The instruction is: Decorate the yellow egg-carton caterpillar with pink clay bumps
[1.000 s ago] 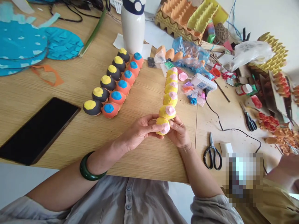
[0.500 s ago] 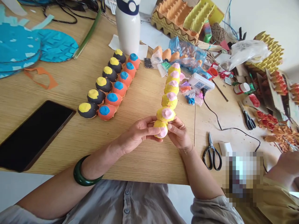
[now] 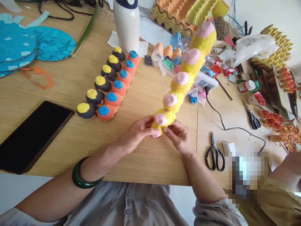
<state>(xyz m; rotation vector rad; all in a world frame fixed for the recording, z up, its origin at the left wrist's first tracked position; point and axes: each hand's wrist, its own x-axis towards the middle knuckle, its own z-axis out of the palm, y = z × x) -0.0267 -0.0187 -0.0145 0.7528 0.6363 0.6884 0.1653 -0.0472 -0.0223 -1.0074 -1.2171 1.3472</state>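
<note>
A yellow egg-carton strip [image 3: 181,83], its bumps capped with pink clay, is gripped at its near end by both hands. My left hand [image 3: 141,133] pinches the nearest bump from the left, thumb on top. From the right, my right hand [image 3: 177,135] closes thumb and fingers on the same end. The strip's far end is tilted up and away to the right, off the table. To the left lie a black egg-carton strip with yellow caps [image 3: 100,80] and, beside it, an orange egg-carton strip with blue caps [image 3: 118,84].
A phone [image 3: 35,135] lies at left, below blue paper shapes [image 3: 51,42]. A white bottle [image 3: 127,26] stands behind the strips. Scissors [image 3: 214,153] and a power strip [image 3: 205,82] with its cord are on the right. A co-worker's arm [image 3: 282,172] shows at lower right.
The yellow strip's far end has risen from near the table and swung right, toward the camera. Both hands keep hold of its near end, almost in place. The view has shifted slightly.
</note>
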